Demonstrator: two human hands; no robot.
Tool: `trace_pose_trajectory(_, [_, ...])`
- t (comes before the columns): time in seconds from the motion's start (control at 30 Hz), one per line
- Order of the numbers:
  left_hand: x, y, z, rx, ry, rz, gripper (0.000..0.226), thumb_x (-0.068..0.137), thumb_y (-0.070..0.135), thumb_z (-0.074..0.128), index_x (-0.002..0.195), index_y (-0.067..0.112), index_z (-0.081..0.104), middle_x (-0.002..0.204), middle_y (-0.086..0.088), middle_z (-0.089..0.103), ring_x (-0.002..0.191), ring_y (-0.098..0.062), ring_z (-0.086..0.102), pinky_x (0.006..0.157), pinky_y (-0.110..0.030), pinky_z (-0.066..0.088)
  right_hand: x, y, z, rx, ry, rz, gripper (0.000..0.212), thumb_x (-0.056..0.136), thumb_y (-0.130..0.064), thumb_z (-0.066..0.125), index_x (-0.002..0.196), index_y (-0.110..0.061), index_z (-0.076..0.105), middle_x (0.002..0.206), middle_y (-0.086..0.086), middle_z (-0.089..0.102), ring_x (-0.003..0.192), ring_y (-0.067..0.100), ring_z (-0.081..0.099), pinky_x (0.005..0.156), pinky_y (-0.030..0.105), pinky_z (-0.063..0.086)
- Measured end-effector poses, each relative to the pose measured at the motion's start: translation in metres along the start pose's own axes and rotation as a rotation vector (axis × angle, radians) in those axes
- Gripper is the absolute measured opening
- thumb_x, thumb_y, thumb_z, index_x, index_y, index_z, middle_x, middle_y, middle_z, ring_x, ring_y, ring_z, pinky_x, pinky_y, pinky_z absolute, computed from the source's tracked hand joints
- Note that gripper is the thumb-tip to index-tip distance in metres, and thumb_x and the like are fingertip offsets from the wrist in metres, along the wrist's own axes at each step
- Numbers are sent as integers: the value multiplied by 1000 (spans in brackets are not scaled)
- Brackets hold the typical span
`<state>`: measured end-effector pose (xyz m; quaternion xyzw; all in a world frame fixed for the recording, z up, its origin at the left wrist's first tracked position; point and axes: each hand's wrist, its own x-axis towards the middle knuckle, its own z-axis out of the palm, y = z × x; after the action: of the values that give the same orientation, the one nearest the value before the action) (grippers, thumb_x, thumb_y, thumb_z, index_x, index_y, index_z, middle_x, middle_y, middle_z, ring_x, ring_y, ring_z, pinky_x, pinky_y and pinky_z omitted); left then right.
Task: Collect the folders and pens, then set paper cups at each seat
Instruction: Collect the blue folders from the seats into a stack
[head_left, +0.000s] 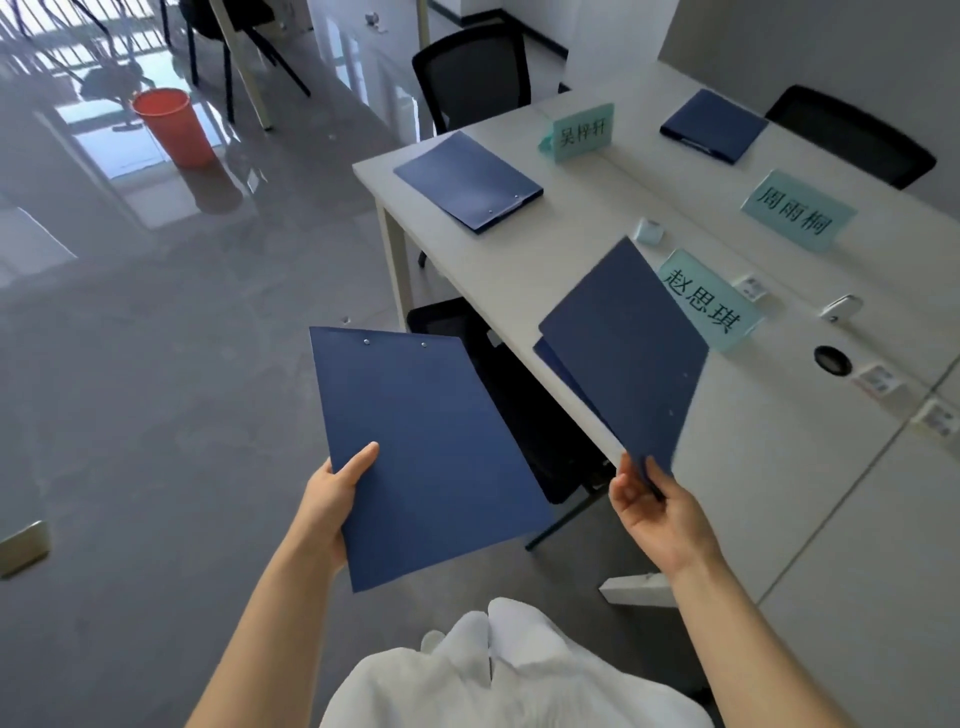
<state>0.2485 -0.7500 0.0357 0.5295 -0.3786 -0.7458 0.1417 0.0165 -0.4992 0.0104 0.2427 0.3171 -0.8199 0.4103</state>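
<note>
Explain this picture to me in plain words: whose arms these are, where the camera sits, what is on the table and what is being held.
There is no machine here. A person wears one wide-angle camera on the head, looking forward and down, so the two bare arms are that person's own.

The left hand grips a closed blue folder by its edge, out over the floor. The right hand pinches the corner of a second blue folder, lifted and tilted above the white table.

Two more blue folders lie flat on the table: one near the left corner, one farther back. Three green name cards stand between them. Black chairs stand around the table, and an orange bucket stands on the floor. No pens or cups show.
</note>
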Motion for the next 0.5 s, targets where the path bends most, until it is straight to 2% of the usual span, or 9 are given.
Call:
trace_pose_trajectory(0.1, [-1,5,-20,0,20,11,32,89,38,66,113,16,64,96,-4,77,79,-26,74,60,-36,58,-3,24,17,-66,-95,80,74,48,-3,91,115,-9,60,92,13,70,80,22,71,61,29,57])
trace_pose_trajectory(0.17, [-2,9,-30,-12,38,10,35,90,41,64,114,16,64,99,-5,76,82,-26,73,60,-36,57,-4,38,30,-178,-162,110,44,77,-8,71,118,-14,58,93,12,70,77,20,70,60,28,56])
trace_pose_trajectory(0.2, [-2,12,-37,-26,51,9,37,90,43,63,115,16,64,100,-5,75,83,-26,73,61,-36,57,-4,46,38,-259,-201,136,35,85,-9,60,119,-16,57,93,11,69,75,19,69,60,28,55])
trace_pose_trajectory(0.3, [2,19,-53,-57,88,3,46,89,51,60,117,15,64,102,-7,75,87,-29,72,66,-39,57,0,64,64,-508,-343,205,36,93,-8,49,127,-18,53,100,11,68,75,21,67,63,29,54])
trace_pose_trajectory(0.4, [9,28,-66,-78,134,10,56,85,61,58,120,18,63,104,-6,75,91,-31,72,73,-42,58,7,76,86,-787,-432,227,41,92,-9,52,131,-20,50,108,9,67,78,22,67,70,30,54])
trace_pose_trajectory(0.5, [19,37,-77,-110,169,70,61,82,62,62,122,15,63,105,-6,75,94,-30,71,83,-47,57,21,90,109,-1087,-467,227,42,93,-12,55,132,-27,47,115,8,68,85,26,70,78,36,53])
